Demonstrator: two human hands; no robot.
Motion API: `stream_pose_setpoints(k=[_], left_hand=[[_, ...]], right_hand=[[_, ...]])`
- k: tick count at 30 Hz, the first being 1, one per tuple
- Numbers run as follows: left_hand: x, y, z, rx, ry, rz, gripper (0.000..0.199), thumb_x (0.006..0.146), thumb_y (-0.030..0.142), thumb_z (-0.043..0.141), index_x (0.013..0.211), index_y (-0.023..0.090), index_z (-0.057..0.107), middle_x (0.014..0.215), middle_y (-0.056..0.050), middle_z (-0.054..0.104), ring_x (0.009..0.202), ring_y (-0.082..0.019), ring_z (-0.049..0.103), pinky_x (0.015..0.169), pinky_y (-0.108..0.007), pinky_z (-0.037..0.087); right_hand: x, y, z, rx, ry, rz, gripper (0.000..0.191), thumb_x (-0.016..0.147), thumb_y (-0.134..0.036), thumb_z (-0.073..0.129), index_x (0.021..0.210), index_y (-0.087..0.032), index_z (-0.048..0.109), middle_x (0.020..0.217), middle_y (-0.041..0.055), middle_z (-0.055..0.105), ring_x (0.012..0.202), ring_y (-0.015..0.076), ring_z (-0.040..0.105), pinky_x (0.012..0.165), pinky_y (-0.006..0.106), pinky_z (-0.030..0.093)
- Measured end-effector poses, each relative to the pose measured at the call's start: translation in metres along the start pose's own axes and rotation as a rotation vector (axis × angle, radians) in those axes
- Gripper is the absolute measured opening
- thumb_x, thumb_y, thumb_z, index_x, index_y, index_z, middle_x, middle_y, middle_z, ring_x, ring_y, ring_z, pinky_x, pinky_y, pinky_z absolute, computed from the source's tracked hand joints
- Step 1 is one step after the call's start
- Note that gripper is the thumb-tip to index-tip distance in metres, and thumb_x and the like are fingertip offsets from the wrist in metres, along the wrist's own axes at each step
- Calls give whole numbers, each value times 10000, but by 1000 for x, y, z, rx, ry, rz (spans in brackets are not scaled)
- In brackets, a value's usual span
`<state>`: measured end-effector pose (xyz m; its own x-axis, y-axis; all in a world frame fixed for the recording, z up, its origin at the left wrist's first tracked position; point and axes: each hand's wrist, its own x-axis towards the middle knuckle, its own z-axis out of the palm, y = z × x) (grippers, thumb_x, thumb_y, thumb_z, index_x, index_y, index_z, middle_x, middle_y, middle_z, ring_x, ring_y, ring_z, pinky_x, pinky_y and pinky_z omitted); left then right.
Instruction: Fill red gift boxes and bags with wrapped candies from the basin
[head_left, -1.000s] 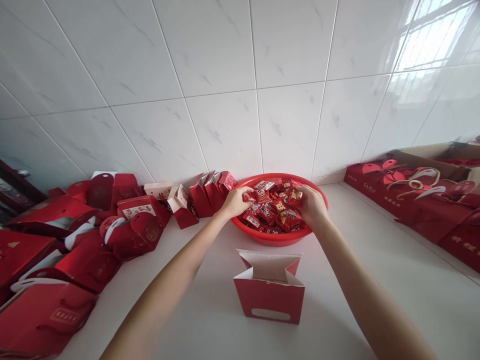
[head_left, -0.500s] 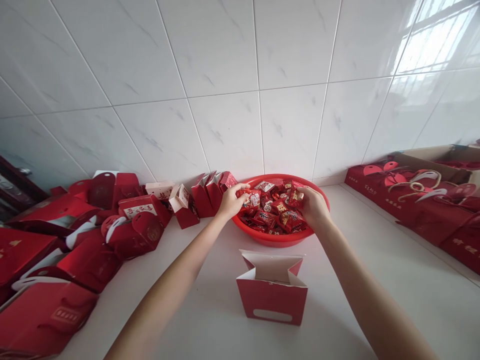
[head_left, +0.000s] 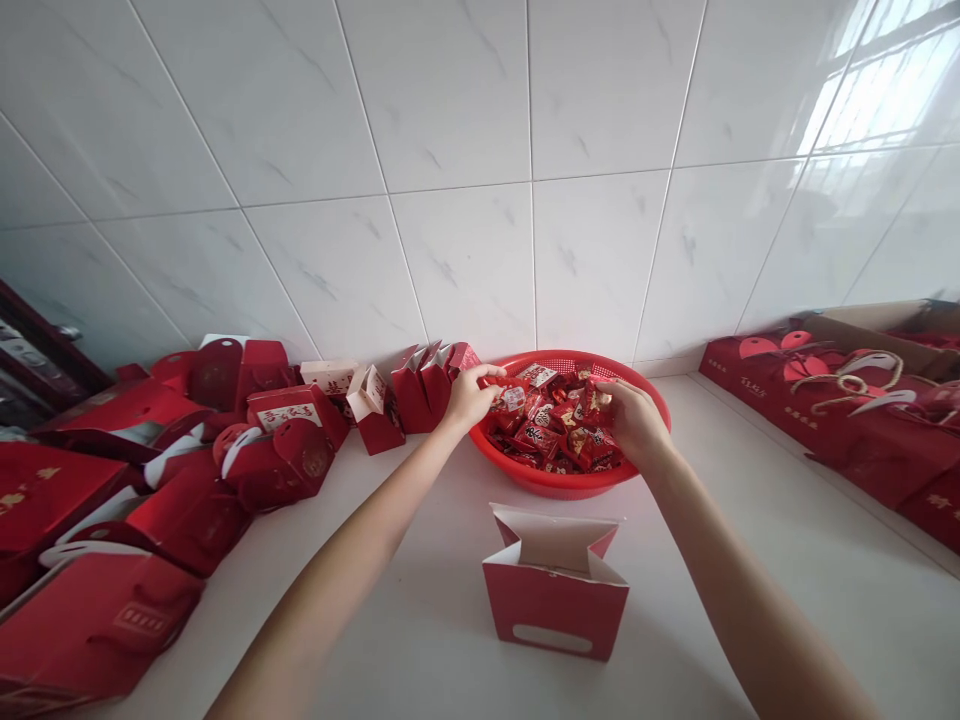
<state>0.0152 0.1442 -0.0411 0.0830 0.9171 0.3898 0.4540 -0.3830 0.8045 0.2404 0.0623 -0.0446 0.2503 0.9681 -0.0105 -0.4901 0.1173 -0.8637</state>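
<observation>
A red plastic basket full of red-wrapped candies stands against the wall. At its left rim, my left hand pinches a shiny red wrapped candy between thumb and fingers. Over the right side of the basket, my right hand is closed on another wrapped candy; its fingertips are partly hidden. Between my forearms, nearer to me, a red paper box stands upright with its top spread wide and a white interior showing. Neither hand touches the box.
Several folded red gift boxes crowd the left of the white counter. Small upright boxes line the wall beside the basket. On the right lies a long red carton with rope-handled items. A tiled wall closes the back.
The view has swung slightly left, so everything appears shifted right. Both hands stay at the basket, with the right hand's fingers turned a little more inward over the candies.
</observation>
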Motion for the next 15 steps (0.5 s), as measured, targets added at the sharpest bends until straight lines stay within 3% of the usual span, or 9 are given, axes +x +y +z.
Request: stream_pose_setpoints(k=[2,4,6,8,10,15], left_hand=[[-3,6,1,104,26,84,339,694,-6,565,878,190,772,1124,-75,726,1153,-252,629,1091,-430,466],[-6,12,0,222,-43,217,329,706,14,564,855,214,778,1120,-62,724,1151,-245,631,1089,-406,466],[-9,17,-2,309,-294,288,283,711,79,603,860,236,785,1032,-35,753,1020,-230,686,969,-357,534],[-12,19,-5,365,-590,246,252,645,122,679,832,249,791,897,-11,773,863,-222,713,812,-303,561],[-13,18,-6,436,-734,188,271,566,113,720,783,261,789,818,-4,776,789,-224,714,717,-272,541],[-10,11,-1,544,-717,132,191,648,138,676,744,264,782,801,-28,782,760,-225,713,670,-267,504]], right_hand=[[1,1,-1,-6,-6,-7,245,543,-257,832,546,-217,590,556,-32,530,542,117,458,469,264,411],[1,2,-2,-16,-15,-14,270,547,-267,833,523,-215,569,561,-25,523,552,119,460,478,265,419],[1,2,-2,-23,-18,-19,290,549,-273,835,508,-217,554,563,-18,524,559,125,463,478,265,423],[1,2,-2,-25,-16,-17,273,549,-272,838,527,-222,570,568,-13,537,561,132,468,471,266,420],[2,2,-1,-22,-10,-11,258,548,-268,839,550,-223,585,575,-11,552,563,136,475,471,268,418],[2,1,-2,-22,10,-13,309,559,-273,836,522,-212,536,566,-15,550,564,126,475,485,263,407]])
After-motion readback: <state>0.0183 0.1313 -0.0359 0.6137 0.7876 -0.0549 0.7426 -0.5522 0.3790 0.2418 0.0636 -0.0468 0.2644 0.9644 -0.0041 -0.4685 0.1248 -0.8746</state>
